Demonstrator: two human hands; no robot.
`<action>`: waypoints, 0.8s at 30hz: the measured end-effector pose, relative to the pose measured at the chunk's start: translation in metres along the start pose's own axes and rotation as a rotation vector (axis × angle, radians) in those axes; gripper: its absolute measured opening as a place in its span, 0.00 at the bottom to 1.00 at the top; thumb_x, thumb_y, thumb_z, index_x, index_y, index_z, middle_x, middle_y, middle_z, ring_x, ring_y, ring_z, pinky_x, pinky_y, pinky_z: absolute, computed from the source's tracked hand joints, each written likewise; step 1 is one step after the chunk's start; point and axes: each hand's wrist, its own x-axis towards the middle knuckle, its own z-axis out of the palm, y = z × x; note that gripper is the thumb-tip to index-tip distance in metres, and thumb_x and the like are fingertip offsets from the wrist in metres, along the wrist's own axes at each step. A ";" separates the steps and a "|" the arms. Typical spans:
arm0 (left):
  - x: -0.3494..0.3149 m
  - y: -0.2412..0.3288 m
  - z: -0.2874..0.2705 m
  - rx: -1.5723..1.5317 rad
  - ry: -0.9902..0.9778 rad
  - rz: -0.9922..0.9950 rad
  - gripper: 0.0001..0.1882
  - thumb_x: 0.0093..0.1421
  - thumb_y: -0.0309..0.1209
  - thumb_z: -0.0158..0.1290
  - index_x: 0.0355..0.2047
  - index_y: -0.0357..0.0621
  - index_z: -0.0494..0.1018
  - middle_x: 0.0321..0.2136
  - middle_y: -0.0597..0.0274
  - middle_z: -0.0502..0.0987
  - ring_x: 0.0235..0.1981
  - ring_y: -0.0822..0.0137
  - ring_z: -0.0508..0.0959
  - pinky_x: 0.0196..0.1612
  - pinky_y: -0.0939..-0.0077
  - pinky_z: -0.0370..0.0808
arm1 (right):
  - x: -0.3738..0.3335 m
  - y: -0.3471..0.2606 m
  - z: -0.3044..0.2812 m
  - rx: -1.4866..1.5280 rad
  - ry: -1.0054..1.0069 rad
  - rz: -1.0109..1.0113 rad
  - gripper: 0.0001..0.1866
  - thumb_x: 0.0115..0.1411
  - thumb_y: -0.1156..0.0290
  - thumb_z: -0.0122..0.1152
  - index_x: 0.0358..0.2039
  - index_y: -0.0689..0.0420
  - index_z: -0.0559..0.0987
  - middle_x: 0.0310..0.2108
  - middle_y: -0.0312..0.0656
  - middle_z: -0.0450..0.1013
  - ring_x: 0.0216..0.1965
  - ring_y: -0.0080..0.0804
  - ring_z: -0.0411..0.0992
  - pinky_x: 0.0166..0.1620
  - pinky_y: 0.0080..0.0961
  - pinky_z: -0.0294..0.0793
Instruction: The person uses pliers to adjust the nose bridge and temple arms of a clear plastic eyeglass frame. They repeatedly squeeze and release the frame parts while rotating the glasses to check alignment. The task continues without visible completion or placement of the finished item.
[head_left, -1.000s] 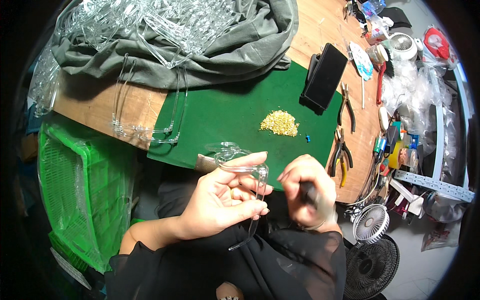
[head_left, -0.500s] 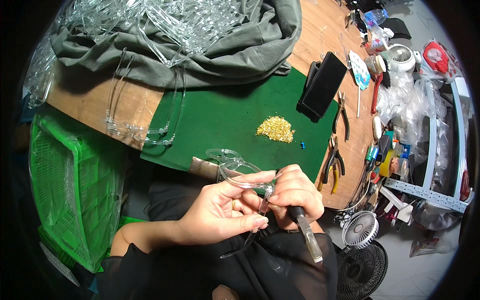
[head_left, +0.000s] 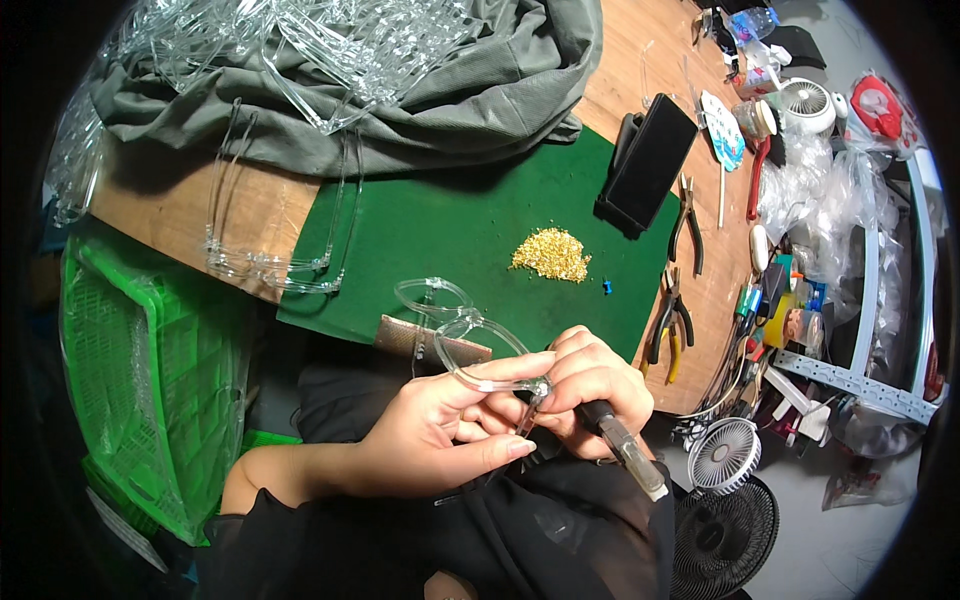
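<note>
My left hand [head_left: 430, 425] grips a clear plastic eyeglass frame [head_left: 472, 321] by one end, thumb and fingers closed near the hinge. The frame's rims extend over the front edge of the green mat [head_left: 420, 220]. Against that same hinge end, the fingertips of my right hand [head_left: 600, 385] press close. Also in the right hand is a black-handled tool [head_left: 632, 457], its metal end with a pale tip pointing down and right; its exact kind is hard to tell. A heap of small gold-coloured pieces [head_left: 552, 254] lies on the mat beyond my hands, beside a tiny blue piece [head_left: 607, 287].
Several clear frames pile on grey cloth [head_left: 500, 120] at the back left; more clear frames [head_left: 275, 272] rest at the table's left edge. A black phone-like device [head_left: 655, 150] and two pliers [head_left: 687, 235] lie right. Green crates [head_left: 150, 370] stand left, fans [head_left: 722, 455] lower right.
The eyeglass frame has tilted slightly, its far rim moving up and left. The tool's metal end has swung a little to the right and up. Both hands keep their hold.
</note>
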 end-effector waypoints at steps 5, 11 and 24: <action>-0.001 0.004 0.000 0.270 0.013 0.086 0.35 0.51 0.11 0.51 0.59 0.36 0.52 0.39 0.51 0.73 0.40 0.71 0.75 0.43 0.83 0.73 | 0.000 0.002 0.004 -0.082 0.021 -0.047 0.07 0.48 0.75 0.65 0.26 0.57 0.73 0.22 0.37 0.70 0.23 0.32 0.69 0.29 0.26 0.66; 0.003 0.002 0.004 -0.062 0.018 -0.032 0.35 0.51 0.10 0.51 0.59 0.35 0.52 0.38 0.52 0.73 0.40 0.68 0.75 0.45 0.78 0.73 | -0.006 0.003 0.010 -0.132 0.168 -0.105 0.08 0.48 0.75 0.65 0.25 0.58 0.73 0.21 0.37 0.70 0.22 0.33 0.69 0.28 0.28 0.68; 0.002 0.000 0.001 -0.170 0.002 -0.021 0.35 0.51 0.10 0.50 0.59 0.36 0.52 0.36 0.52 0.73 0.38 0.66 0.76 0.44 0.75 0.74 | -0.008 0.006 0.011 -0.056 0.170 -0.126 0.08 0.45 0.76 0.67 0.24 0.59 0.75 0.21 0.38 0.71 0.22 0.32 0.69 0.28 0.28 0.68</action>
